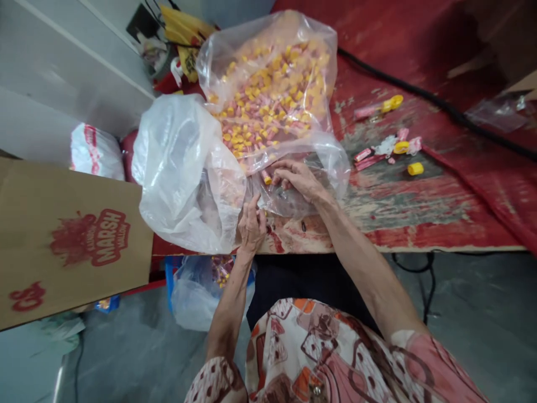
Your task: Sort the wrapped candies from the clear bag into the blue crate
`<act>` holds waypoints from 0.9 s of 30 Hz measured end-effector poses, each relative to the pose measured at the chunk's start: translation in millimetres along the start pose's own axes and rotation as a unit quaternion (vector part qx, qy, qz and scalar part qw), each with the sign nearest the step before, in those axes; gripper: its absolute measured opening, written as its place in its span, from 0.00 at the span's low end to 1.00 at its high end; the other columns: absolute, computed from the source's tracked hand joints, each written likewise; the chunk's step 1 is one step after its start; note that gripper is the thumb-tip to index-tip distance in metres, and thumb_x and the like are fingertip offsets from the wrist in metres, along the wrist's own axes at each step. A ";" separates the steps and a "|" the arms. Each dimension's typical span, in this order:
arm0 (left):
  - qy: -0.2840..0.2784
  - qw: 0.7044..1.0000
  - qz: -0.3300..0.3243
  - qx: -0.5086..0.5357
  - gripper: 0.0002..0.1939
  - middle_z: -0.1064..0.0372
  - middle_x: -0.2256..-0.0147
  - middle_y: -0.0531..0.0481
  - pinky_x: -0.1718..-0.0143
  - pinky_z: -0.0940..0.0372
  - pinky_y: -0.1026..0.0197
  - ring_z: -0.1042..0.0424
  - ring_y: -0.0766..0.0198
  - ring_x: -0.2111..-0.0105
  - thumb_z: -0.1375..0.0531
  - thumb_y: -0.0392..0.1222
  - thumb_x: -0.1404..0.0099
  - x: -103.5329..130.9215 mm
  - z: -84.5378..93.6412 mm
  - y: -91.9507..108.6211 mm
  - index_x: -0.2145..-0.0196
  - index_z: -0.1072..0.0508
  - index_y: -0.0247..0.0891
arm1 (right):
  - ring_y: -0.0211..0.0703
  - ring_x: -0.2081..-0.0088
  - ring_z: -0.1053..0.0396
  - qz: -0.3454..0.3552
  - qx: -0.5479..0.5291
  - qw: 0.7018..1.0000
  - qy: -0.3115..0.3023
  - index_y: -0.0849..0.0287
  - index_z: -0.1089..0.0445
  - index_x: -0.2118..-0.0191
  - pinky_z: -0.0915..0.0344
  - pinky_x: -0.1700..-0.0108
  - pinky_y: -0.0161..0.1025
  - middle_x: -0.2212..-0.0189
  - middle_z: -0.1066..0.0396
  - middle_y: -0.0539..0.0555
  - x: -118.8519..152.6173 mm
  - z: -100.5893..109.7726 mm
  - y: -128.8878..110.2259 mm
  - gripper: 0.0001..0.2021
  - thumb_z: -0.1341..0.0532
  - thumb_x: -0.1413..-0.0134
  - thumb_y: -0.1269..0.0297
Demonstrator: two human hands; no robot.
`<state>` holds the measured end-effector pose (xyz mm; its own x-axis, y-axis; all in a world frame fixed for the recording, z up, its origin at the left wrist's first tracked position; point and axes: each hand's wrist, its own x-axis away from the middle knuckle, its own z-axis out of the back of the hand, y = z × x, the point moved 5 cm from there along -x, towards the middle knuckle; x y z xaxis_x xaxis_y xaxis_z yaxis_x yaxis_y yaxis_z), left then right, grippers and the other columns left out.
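Note:
A large clear plastic bag (331, 50) lies on the bench, full of small pink tubes with yellow caps (268, 101). My right hand (298, 178) rests over the bag's mouth, fingers bent and a little apart, holding nothing that I can see. Just left of its fingertips lies a single yellow-capped pink tube (266, 177). My left hand (252, 225) is at the bench's front edge, beside a whitish plastic bag (180, 168). Its fingers are curled together; whatever may be in them is hidden.
Loose tubes, yellow caps (415, 168) and scraps lie on the worn red bench (419, 212) at right. A black cable (419, 98) crosses behind them. At left stands a cardboard box (75, 240). Below the bench edge hangs another plastic bag (193, 296) containing similar pieces.

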<state>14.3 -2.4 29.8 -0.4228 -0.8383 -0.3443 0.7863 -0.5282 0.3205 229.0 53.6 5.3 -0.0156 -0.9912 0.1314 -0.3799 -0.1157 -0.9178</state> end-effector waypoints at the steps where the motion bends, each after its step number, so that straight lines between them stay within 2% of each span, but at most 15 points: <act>1: 0.004 1.000 0.002 -0.004 0.25 0.19 0.45 0.35 0.48 0.24 0.56 0.19 0.57 0.55 0.49 0.42 0.17 0.6 -1.3 0.0 0.29 0.29 0.37 | 0.32 0.76 0.34 0.001 -0.005 1.000 0.001 0.60 0.22 0.54 0.37 0.71 0.30 0.70 0.19 0.49 0.6 0.1 -0.4 0.09 0.31 0.38 0.64; 3: 0.015 1.000 0.004 -0.013 0.25 0.19 0.49 0.38 0.51 0.24 0.58 0.20 0.58 0.58 0.48 0.39 0.18 2.2 -4.5 0.8 0.29 0.27 0.38 | 0.32 0.76 0.34 0.007 -0.010 1.000 0.002 0.59 0.24 0.61 0.37 0.70 0.30 0.70 0.20 0.50 1.3 0.1 -1.0 0.08 0.30 0.39 0.60; 6: 0.029 0.999 0.002 -0.021 0.26 0.20 0.53 0.40 0.53 0.25 0.59 0.21 0.58 0.59 0.47 0.37 0.20 4.6 -9.9 2.0 0.29 0.27 0.39 | 0.33 0.75 0.35 0.019 0.002 1.000 0.000 0.57 0.28 0.70 0.36 0.68 0.32 0.70 0.20 0.53 2.0 -0.3 -2.1 0.19 0.27 0.39 0.48; 9: 0.055 0.998 -0.010 -0.029 0.28 0.20 0.51 0.40 0.54 0.26 0.59 0.21 0.58 0.60 0.47 0.34 0.22 6.5 -12.8 2.8 0.28 0.28 0.39 | 0.36 0.74 0.35 0.025 0.028 0.999 0.004 0.56 0.29 0.72 0.35 0.67 0.34 0.69 0.20 0.55 3.1 0.2 -3.6 0.28 0.28 0.43 0.35; 12: 0.083 0.996 -0.021 -0.031 0.28 0.20 0.52 0.40 0.56 0.26 0.59 0.21 0.57 0.60 0.46 0.32 0.24 8.2 -13.9 3.4 0.30 0.27 0.38 | 0.40 0.72 0.33 0.033 0.062 0.997 0.025 0.54 0.30 0.73 0.32 0.64 0.37 0.73 0.23 0.53 4.0 2.7 -5.4 0.29 0.31 0.44 0.30; 16: 0.091 0.995 0.001 -0.041 0.26 0.19 0.54 0.41 0.59 0.27 0.60 0.21 0.58 0.61 0.45 0.33 0.25 8.8 -16.5 3.4 0.33 0.25 0.38 | 0.45 0.69 0.29 0.052 0.139 0.984 0.097 0.52 0.32 0.71 0.30 0.59 0.40 0.76 0.29 0.50 4.9 11.7 -6.5 0.26 0.36 0.39 0.33; 21: 0.129 0.991 -0.018 -0.035 0.25 0.20 0.55 0.43 0.59 0.27 0.62 0.19 0.59 0.61 0.45 0.31 0.24 7.1 -14.0 10.6 0.34 0.24 0.39 | 0.50 0.65 0.24 0.062 0.252 0.952 0.160 0.53 0.26 0.61 0.27 0.55 0.43 0.68 0.21 0.54 6.5 22.4 -3.1 0.19 0.42 0.33 0.43; 24: 0.141 0.989 -0.025 -0.035 0.24 0.20 0.57 0.43 0.58 0.25 0.62 0.19 0.59 0.60 0.44 0.31 0.24 6.5 -13.4 13.3 0.35 0.23 0.39 | 0.54 0.59 0.22 0.088 0.364 0.907 0.192 0.55 0.23 0.56 0.26 0.48 0.48 0.59 0.17 0.60 3.8 26.1 -3.7 0.17 0.44 0.31 0.50; 27: 0.120 0.992 -0.011 -0.031 0.24 0.19 0.56 0.43 0.56 0.24 0.61 0.18 0.58 0.60 0.44 0.32 0.24 6.1 -18.0 11.9 0.36 0.22 0.40 | 0.59 0.53 0.21 0.099 0.458 0.857 0.215 0.56 0.22 0.55 0.26 0.42 0.53 0.55 0.17 0.65 -6.5 24.7 -2.4 0.17 0.45 0.30 0.54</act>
<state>29.2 -11.4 15.6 -0.3265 -0.7664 -0.5532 0.8077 -0.5302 0.2578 252.8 58.7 -2.6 -0.4105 -0.9044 -0.1161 0.5512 -0.1447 -0.8217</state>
